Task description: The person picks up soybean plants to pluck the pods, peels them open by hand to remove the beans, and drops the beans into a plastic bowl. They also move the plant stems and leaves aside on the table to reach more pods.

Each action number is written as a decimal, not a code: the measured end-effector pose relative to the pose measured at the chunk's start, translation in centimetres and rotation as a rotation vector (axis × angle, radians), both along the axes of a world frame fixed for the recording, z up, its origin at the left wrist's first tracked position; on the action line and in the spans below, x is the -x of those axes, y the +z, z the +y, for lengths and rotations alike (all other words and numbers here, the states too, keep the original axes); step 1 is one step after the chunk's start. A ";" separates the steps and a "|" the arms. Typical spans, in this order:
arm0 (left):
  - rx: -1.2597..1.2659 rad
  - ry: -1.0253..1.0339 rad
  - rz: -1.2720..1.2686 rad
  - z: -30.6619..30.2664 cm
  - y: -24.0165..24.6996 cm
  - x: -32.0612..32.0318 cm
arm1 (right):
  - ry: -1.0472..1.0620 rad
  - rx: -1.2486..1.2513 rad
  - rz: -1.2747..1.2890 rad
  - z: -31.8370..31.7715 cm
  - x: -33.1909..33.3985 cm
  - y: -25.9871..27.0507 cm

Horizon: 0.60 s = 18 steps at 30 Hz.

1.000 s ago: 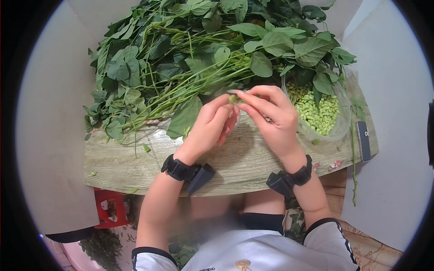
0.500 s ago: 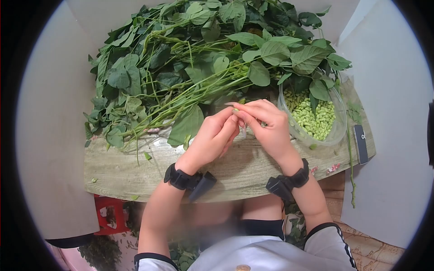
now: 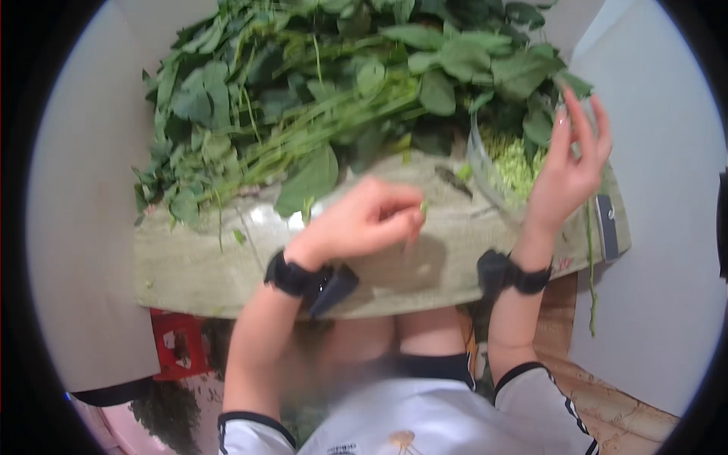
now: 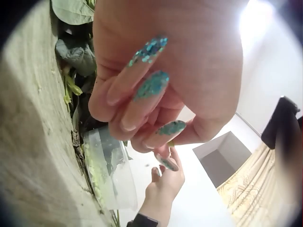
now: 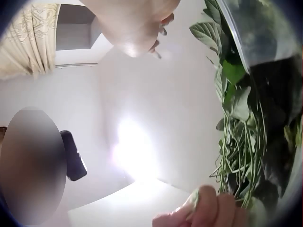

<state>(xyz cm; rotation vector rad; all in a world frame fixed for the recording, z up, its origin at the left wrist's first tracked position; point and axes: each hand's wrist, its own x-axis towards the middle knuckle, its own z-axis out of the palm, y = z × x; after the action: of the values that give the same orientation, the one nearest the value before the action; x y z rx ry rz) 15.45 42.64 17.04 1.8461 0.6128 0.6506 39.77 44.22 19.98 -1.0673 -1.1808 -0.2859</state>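
Note:
The left hand [image 3: 364, 220], fingers curled, pinches a small green piece [image 3: 424, 209] between thumb and forefinger above the wooden tabletop [image 3: 197, 280]. In the left wrist view the other fingers of the left hand [image 4: 147, 99] are curled, with glittery blue-green nails. Raised over the right side of a clear tub [image 3: 485, 178] of green beans [image 3: 516, 168], the right hand [image 3: 569, 171] has its fingers spread and extended, with nothing seen in it. A heap of leafy stems [image 3: 303, 98] lies behind both hands.
A dark flat device [image 3: 607, 227] lies at the table's right edge, beside a thin stem [image 3: 592, 288] hanging over it. A dark pod [image 3: 453, 182] is left of the tub. A red stool [image 3: 179, 345] stands below the table's left side.
The hands have come apart. The right hand has moved right and up to above the tub, its fingers opened, while the left hand has lowered slightly with the small green piece in its pinch.

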 end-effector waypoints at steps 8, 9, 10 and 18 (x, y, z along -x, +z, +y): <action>0.057 0.125 -0.064 1.3 -2.3 0.1 | 0.553 -0.034 0.075 -11.1 -1.7 0.0; 0.055 0.125 -0.063 1.6 -2.5 0.2 | 0.836 0.101 0.102 -14.3 -1.0 -1.5; 0.059 0.128 -0.096 1.9 -2.7 0.4 | 1.052 0.282 -0.032 -16.2 -0.9 -2.6; 0.126 -0.056 -0.156 2.3 -3.4 0.5 | 1.030 1.543 -0.223 -18.7 6.9 -25.9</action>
<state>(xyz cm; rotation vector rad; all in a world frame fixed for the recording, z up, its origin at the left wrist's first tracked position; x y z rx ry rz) 14.91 44.95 13.63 1.6725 0.4866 0.6955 32.89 25.50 -5.96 -1.4670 -2.0012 1.5822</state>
